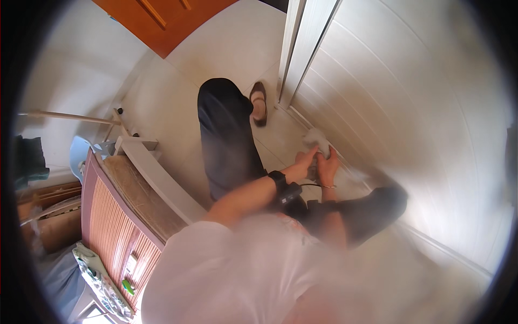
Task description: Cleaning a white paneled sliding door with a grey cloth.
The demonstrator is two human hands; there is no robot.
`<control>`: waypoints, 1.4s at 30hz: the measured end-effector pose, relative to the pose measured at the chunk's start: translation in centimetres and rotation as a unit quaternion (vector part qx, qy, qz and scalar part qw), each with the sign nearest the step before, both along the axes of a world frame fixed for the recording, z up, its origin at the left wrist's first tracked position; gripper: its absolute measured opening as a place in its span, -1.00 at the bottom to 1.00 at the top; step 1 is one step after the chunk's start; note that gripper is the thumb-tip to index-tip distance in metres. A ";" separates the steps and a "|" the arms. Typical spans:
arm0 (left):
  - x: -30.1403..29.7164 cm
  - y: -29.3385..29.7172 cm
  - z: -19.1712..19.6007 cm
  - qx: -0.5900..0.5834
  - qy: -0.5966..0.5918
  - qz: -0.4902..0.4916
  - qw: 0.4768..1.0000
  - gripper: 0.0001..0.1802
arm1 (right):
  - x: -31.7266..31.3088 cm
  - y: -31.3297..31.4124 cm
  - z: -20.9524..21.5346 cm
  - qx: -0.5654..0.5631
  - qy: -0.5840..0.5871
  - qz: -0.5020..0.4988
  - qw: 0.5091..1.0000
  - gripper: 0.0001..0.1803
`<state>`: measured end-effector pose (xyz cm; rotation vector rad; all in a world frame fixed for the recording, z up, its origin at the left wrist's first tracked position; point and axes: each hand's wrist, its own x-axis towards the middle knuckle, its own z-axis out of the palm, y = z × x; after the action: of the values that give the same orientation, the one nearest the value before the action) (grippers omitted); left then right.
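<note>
- White cloth point(317, 138), soft and crumpled, lies on the pale floor tiles point(178, 108) right at the foot of the white panelled door point(410, 108); from my remote view it looks like a rag, though motion blur keeps me from being sure of its make.
- It sits just beyond my fingertips, touching them: the bulk of it shows past the fingers, toward the door's bottom edge, with part of it apparently under both hands.
- My left hand point(303, 164) is pressed down with fingers stretched forward onto the near edge of the cloth; it is flat rather than fisted, but I cannot tell whether it pinches any fabric.
- My right hand point(327, 167) lies just beside the left, touching it, fingers curled over the same cloth; whether they truly grip it is lost in the blur.
- I judge the step in hand to be wiping or pressing the cloth along the floor at the door's base.
- Any next move, as I read it, calls for steady downward pressure and keeping the cloth bunched under both palms so it does not slip out ahead of the fingers.
- Farther back from the fingers: a black wrist strap point(278, 180) on my left forearm, dark trouser legs, a brown shoe point(259, 103) up past the cloth, and a wooden slatted piece of furniture point(116, 221) well off to the left.
</note>
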<state>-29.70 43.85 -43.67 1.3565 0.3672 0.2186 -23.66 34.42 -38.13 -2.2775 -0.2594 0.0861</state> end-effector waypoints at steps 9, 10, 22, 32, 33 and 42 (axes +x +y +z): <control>-0.9 4.7 3.5 0.293 0.178 -0.381 0.859 -0.42 | -3.6 -2.9 -15.7 0.335 0.517 -0.295 0.730 -0.42; 1.5 2.5 4.7 0.280 0.149 -0.393 0.863 -0.44 | -3.9 -9.0 -19.9 0.162 0.242 -0.094 0.952 -0.48; 8.4 2.7 -1.2 -0.088 0.045 -0.203 0.974 -0.56 | 9.7 -6.0 -22.1 0.013 0.130 -0.002 0.991 -0.58; 14.3 5.1 -0.3 -0.319 0.216 0.195 0.902 -0.51 | 15.7 2.1 -19.1 0.268 0.411 -0.186 0.851 -0.56; 12.9 6.2 -3.9 -0.136 0.202 0.157 0.957 -0.52 | 14.4 5.8 -17.2 0.281 0.432 -0.150 0.844 -0.56; 9.7 -6.4 -1.8 -0.121 0.270 -0.024 0.955 -0.64 | 5.2 -8.3 -10.7 0.403 0.342 -0.298 0.795 -0.62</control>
<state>-20.04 37.45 -45.50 1.1652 0.7909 -0.2425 -18.47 26.07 -48.84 -1.2572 0.6917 0.3799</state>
